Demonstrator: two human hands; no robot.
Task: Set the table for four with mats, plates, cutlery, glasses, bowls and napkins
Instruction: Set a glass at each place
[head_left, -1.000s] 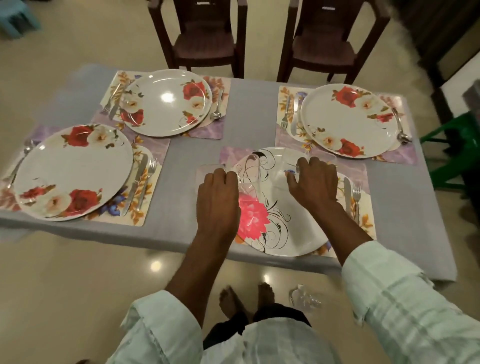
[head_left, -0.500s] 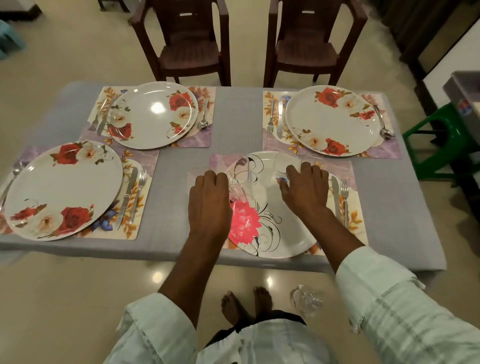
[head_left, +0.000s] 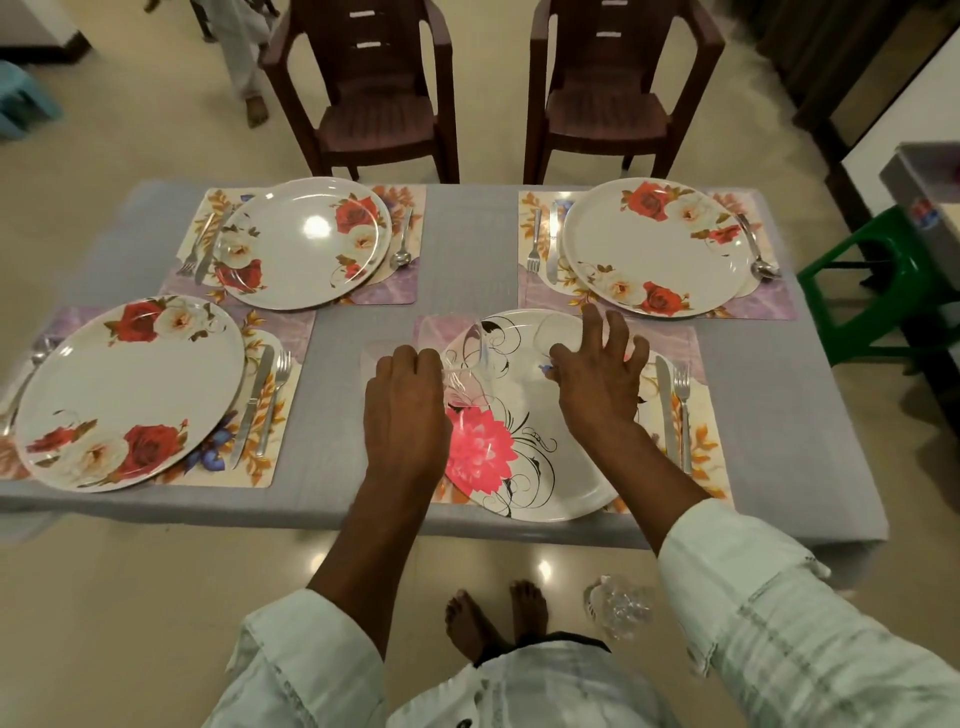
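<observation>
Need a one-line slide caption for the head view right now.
Left hand grips a clear glass over the pink-flower plate; right hand spreads open above it.

Grey-clothed table (head_left: 467, 249) carries four floral placemats: 10 o'clock mat (head_left: 395, 291), 2 o'clock mat (head_left: 769, 301), 8 o'clock mat (head_left: 270, 457), near-centre mat (head_left: 696, 441). Each mat holds a plate plus cutlery, e.g. 10 o'clock plate (head_left: 306, 244), 2 o'clock plate (head_left: 654, 244), 8 o'clock plate (head_left: 124, 389), pink-flower plate (head_left: 519, 447). Clear glass (head_left: 467, 369) at the near plate's left edge; its base is hidden.
</observation>
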